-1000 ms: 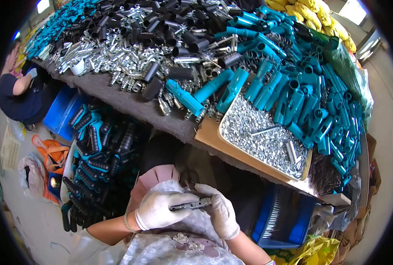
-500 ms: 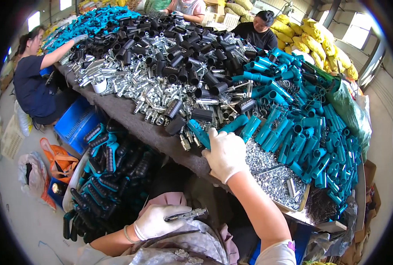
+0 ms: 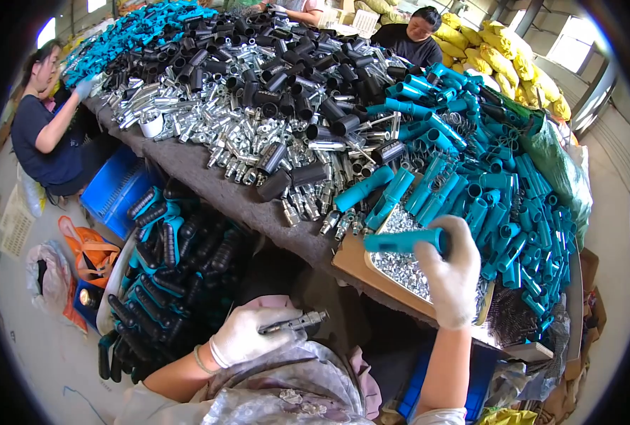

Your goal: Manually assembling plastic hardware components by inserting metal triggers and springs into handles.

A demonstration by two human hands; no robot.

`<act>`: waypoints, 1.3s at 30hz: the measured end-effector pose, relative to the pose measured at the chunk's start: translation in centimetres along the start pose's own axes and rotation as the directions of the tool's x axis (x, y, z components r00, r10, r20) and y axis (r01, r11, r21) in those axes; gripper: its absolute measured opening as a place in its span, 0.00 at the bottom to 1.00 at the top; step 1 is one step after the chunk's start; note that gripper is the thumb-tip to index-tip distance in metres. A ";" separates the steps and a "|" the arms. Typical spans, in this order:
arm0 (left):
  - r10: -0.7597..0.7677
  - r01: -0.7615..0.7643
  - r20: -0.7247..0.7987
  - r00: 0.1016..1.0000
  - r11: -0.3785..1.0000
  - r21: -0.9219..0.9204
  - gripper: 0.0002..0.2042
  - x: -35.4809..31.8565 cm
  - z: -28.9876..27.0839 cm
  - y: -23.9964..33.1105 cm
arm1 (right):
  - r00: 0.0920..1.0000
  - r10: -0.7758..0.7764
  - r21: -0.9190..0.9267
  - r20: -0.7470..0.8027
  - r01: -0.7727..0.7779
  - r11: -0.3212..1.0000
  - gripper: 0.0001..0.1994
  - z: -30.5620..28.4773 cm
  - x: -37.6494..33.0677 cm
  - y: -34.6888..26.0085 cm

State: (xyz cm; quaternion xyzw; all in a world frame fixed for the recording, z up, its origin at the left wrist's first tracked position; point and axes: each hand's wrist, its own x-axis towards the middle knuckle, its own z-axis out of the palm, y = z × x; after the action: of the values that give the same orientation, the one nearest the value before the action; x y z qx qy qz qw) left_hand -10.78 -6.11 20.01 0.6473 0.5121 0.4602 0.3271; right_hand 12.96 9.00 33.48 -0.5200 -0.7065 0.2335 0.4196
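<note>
Low over my lap, my left hand (image 3: 255, 336) is closed around a slim silver metal fitting (image 3: 306, 321), whose end sticks out past the fingers. My right hand (image 3: 454, 275) is raised above the table's near edge. Its thumb and fingers grip a teal plastic tube (image 3: 398, 242), held roughly level with its free end to the left. Below that tube lies a tray (image 3: 483, 312) of small shiny metal pieces. More teal tubes (image 3: 507, 234) are heaped to the right. Silver fittings (image 3: 209, 134) and black sleeves (image 3: 279, 92) cover the table's middle.
Teal-and-black handles (image 3: 163, 283) fill a container at lower left, beside a blue crate (image 3: 117, 195) and an orange bag (image 3: 88, 248). One co-worker (image 3: 53, 142) sits at left, another (image 3: 410, 42) across the heap. Yellow sacks (image 3: 510, 60) are stacked behind. A green sack (image 3: 559, 166) lies at right.
My right hand has moved right and nearer, carrying a teal tube away from the table's front edge. The left hand keeps its fitting almost in place. The left co-worker's arm has lowered.
</note>
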 end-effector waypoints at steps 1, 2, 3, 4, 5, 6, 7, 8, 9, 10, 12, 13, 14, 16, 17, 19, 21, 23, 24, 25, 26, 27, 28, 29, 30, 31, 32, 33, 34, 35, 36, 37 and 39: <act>0.017 -0.018 0.032 0.999 0.999 0.038 0.14 0.5 -0.2 0.0 | 0.997 0.073 0.015 0.020 -0.074 0.997 0.13 -1.1 -0.6 -0.4; -0.060 0.059 0.042 0.997 0.998 0.031 0.14 0.9 -0.6 0.5 | 0.999 0.032 -0.008 0.032 -0.032 0.999 0.13 -1.2 -1.2 0.3; -0.130 0.129 0.058 0.990 0.991 0.024 0.14 1.4 -0.8 0.9 | 0.999 -0.009 -0.033 0.037 0.010 0.999 0.13 -1.5 -1.8 0.7; -0.100 0.098 0.044 0.994 0.994 0.041 0.14 2.0 -0.9 0.7 | 0.997 0.005 -0.026 0.074 -0.003 1.000 0.13 -1.5 -2.5 0.6; -0.066 0.063 0.034 0.997 0.994 0.085 0.14 2.3 -1.2 0.8 | 0.994 -0.035 -0.043 0.103 0.040 0.998 0.13 -0.9 -3.0 0.2; -0.029 0.025 0.029 0.999 0.991 0.129 0.14 2.8 -1.3 1.0 | 0.989 -0.103 -0.187 0.110 0.122 0.975 0.14 0.0 -3.4 0.3; -0.060 0.051 0.054 0.997 0.986 0.161 0.14 3.2 -1.5 1.5 | 0.983 -0.156 -0.199 0.096 0.173 0.965 0.16 1.4 -3.7 0.0; -0.060 0.049 0.060 0.996 0.985 0.166 0.14 3.1 -1.4 1.7 | 0.971 -0.208 -0.223 0.121 0.231 0.947 0.16 2.8 -3.7 0.4; -0.054 0.048 0.030 0.998 0.983 0.177 0.14 2.7 -1.5 1.6 | 0.969 -0.213 -0.203 0.125 0.235 0.951 0.16 4.9 -3.6 0.6; -0.036 0.034 0.008 0.999 0.982 0.184 0.14 2.5 -1.5 1.7 | 0.965 -0.220 -0.208 0.139 0.246 0.947 0.16 6.1 -3.5 1.0; -0.058 0.058 -0.004 0.998 0.981 0.184 0.14 1.7 -1.5 1.9 | 0.955 -0.164 -0.378 0.248 0.251 0.891 0.16 7.4 -3.5 1.3; -0.079 0.078 -0.005 0.997 0.983 0.166 0.15 1.4 -1.6 2.0 | 0.947 -0.201 -0.359 0.250 0.283 0.889 0.15 7.7 -3.7 1.5; -0.100 0.100 -0.004 0.995 0.984 0.146 0.15 1.1 -1.6 2.1 | 0.922 -0.316 -0.243 0.225 0.367 0.898 0.15 7.8 -4.0 1.9; -0.125 0.124 -0.002 0.992 0.981 0.150 0.16 0.3 -2.0 2.4 | 0.890 -0.403 0.026 0.212 0.408 0.913 0.16 6.9 -5.0 1.9; -0.111 0.109 0.007 0.994 0.981 0.161 0.16 0.2 -2.1 2.5 | 0.914 -0.279 0.120 0.296 0.254 0.960 0.17 5.5 -5.8 1.9; -0.108 0.104 0.017 0.994 0.980 0.171 0.17 -0.1 -2.3 2.6 | 0.875 -0.022 0.287 0.484 -0.135 0.948 0.17 2.6 -7.8 3.0; 0.022 -0.038 0.085 0.996 0.980 0.193 0.18 0.0 -2.2 2.3 | 0.770 -0.030 0.160 0.637 -0.094 0.983 0.22 -0.2 -8.7 4.6; 0.016 -0.062 0.212 0.977 0.975 0.215 0.18 0.1 -1.9 2.2 | 0.691 -0.013 0.075 0.723 -0.060 0.995 0.25 -1.8 -10.0 6.2; -0.004 -0.059 0.293 0.956 0.977 0.207 0.18 0.5 -1.9 2.6 | 0.673 0.014 0.077 0.739 -0.105 0.992 0.26 -2.4 -10.6 6.7; 0.046 -0.114 0.321 0.946 0.974 0.196 0.18 0.8 -1.5 2.8 | 0.655 0.040 0.077 0.755 -0.149 0.986 0.26 -2.8 -11.0 6.8; 0.066 -0.118 0.355 0.932 0.985 0.128 0.18 0.8 -0.9 2.5 | 0.597 0.131 0.044 0.792 -0.270 0.962 0.28 -3.4 -11.0 6.5; 0.089 -0.122 0.391 0.916 0.991 0.061 0.18 0.8 -0.4 2.3 | 0.558 0.175 0.011 0.811 -0.314 0.949 0.28 -3.7 -11.0 6.8; 0.118 -0.164 0.427 0.896 0.984 0.071 0.19 0.6 -0.1 2.2 | 0.516 0.217 -0.023 0.829 -0.356 0.934 0.28 -3.9 -10.8 7.0; 0.171 -0.208 0.441 0.881 0.977 0.036 0.19 0.6 0.5 2.0 | 0.468 0.259 -0.099 0.845 -0.340 0.935 0.26 -4.0 -10.4 6.6; 0.228 -0.255 0.452 0.862 0.967 0.000 0.19 0.7 1.1 1.9 | 0.473 0.190 -0.044 0.861 -0.302 0.952 0.24 -4.0 -10.7 7.2; 0.122 -0.197 0.568 0.814 0.978 0.073 0.22 1.2 0.9 3.0 | 0.475 0.119 0.011 0.872 -0.262 0.965 0.23 -3.8 -11.1 7.8; 0.129 -0.203 0.574 0.809 0.977 0.067 0.22 1.2 1.6 3.1 | 0.450 0.124 0.007 0.885 -0.278 0.961 0.20 -3.6 -11.5 7.7; 0.136 -0.209 0.530 0.837 0.975 0.079 0.21 0.9 2.3 3.1 | 0.465 0.123 0.000 0.877 -0.255 0.967 0.20 -3.1 -11.8 7.1; 0.149 -0.219 0.486 0.861 0.972 0.089 0.21 0.8 2.9 3.0 | 0.485 0.126 -0.011 0.865 -0.232 0.973 0.19 -2.7 -12.2 6.3; 0.174 -0.259 0.468 0.867 0.958 0.125 0.21 0.9 3.2 2.9 | 0.508 0.149 -0.040 0.849 -0.220 0.975 0.19 -2.4 -12.5 5.6; 0.226 -0.315 0.473 0.851 0.942 0.115 0.22 1.3 3.4 2.7 | 0.573 0.095 0.025 0.814 -0.198 0.980 0.20 -2.0 -13.5 6.2; 0.276 -0.367 0.476 0.835 0.924 0.107 0.23 1.7 3.4 2.5 | 0.583 0.090 0.037 0.807 -0.203 0.978 0.20 -1.8 -14.0 6.4; 0.247 -0.329 0.528 0.813 0.942 0.067 0.26 0.9 3.4 2.4 | 0.553 0.050 0.107 0.832 -0.248 0.963 0.18 -1.6 -14.5 7.0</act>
State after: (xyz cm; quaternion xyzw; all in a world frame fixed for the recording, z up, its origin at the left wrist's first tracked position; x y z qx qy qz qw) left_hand -6.68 -5.70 21.13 0.8395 0.3365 0.2746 0.3264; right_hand 19.66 -2.22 23.92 -0.3617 -0.7440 0.5568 0.0740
